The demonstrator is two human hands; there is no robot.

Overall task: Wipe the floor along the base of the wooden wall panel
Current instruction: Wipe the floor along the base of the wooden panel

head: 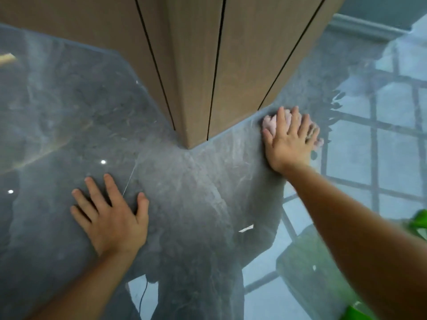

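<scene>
One cloth (pixel 272 122), pale pink, crumpled, on the floor (pixel 196 192) just beside the base of the panel (pixel 208 77), right of its corner. Right hand (pixel 291 139) lies flat on it, fingers spread, pressing down rather than pinching; most of the cloth is hidden beneath the palm. Left hand (pixel 111 218) is flat on the floor, fingers spread, holding nothing, likely bracing. Handling, judged: soft, light, bunches easily, so work it under an open palm. Floor is glossy and reflective, probably slick under the cloth.
</scene>
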